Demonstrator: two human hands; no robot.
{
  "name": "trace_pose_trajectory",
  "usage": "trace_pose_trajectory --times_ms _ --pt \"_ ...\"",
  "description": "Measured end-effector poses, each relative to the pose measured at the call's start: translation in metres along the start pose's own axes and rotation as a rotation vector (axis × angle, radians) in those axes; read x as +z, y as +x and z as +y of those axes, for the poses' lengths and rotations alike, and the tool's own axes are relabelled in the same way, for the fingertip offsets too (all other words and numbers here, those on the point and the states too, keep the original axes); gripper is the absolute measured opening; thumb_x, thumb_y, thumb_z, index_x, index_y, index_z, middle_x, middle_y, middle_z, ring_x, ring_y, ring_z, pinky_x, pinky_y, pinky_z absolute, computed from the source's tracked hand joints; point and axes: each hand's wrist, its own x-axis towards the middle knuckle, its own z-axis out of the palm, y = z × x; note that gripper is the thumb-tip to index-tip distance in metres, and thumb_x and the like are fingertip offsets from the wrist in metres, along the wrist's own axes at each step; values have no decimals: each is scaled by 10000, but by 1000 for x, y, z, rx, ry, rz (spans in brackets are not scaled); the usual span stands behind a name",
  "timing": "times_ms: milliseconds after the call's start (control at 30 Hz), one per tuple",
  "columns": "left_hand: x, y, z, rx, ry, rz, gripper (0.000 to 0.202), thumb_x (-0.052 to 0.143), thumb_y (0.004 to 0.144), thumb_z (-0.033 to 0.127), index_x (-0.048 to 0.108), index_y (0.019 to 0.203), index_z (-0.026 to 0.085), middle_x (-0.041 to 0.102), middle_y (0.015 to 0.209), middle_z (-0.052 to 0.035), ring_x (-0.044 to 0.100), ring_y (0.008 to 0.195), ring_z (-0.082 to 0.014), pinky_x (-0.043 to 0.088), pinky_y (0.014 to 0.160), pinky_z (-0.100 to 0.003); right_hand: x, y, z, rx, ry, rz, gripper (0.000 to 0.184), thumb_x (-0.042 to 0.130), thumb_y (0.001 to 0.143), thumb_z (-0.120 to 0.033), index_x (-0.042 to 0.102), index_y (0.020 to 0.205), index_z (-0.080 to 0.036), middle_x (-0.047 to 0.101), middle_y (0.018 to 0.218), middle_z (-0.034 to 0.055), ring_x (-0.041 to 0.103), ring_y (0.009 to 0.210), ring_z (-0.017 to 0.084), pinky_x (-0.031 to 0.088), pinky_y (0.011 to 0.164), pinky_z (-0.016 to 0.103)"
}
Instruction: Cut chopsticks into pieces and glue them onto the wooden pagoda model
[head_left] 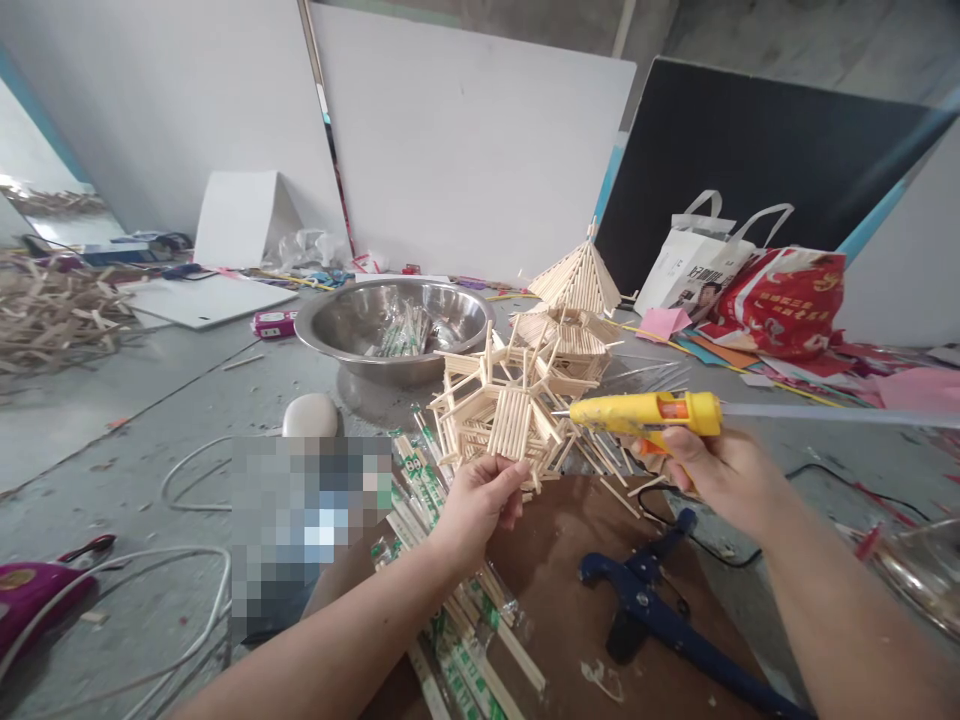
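My left hand (484,505) is closed on the lower edge of a lattice model built from wooden sticks (512,420), thumb on its front. In my right hand (709,470) is a yellow hot glue gun (645,410), its nozzle pointing left at the model's side, and a long translucent glue stick (832,412) sticks out of its back. Whether the nozzle touches the wood I cannot tell. Below the model lie chopsticks in green-printed wrappers (472,640) and a blue hand cutter (652,610) on a brown board (555,560).
A steel basin (322,335) holding wrapped chopsticks stands behind the model, beside a cone-shaped stick roof (577,280). A white bag (686,265) and a red bag (787,300) sit back right. A white charger (310,417) with cable, a purple object (37,600) and a stick pile (56,310) are left.
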Motion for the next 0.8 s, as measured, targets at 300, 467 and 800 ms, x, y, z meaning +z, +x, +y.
trace_pose_trajectory --times_ms 300,467,800 --pt "-4 3 -2 5 13 -44 267 598 658 371 465 584 151 486 409 46 378 318 -39 243 342 -163 8 18 -4 -4 3 -99 418 367 790 -515 551 642 -171 505 443 -3 495 431 131 367 411 233" --pt "-4 2 -2 6 19 -51 272 588 670 369 457 576 151 488 412 43 380 317 -39 227 337 -164 10 21 -8 -8 74 -104 409 372 785 -518 545 636 -178 540 479 12 514 453 140 383 409 238" --pt "-2 -2 -4 -11 -65 -90 266 600 675 366 472 596 146 481 409 43 383 334 -42 265 354 -164 10 20 -7 9 33 -104 434 362 775 -543 594 749 -178 525 448 2 511 432 149 374 402 244"
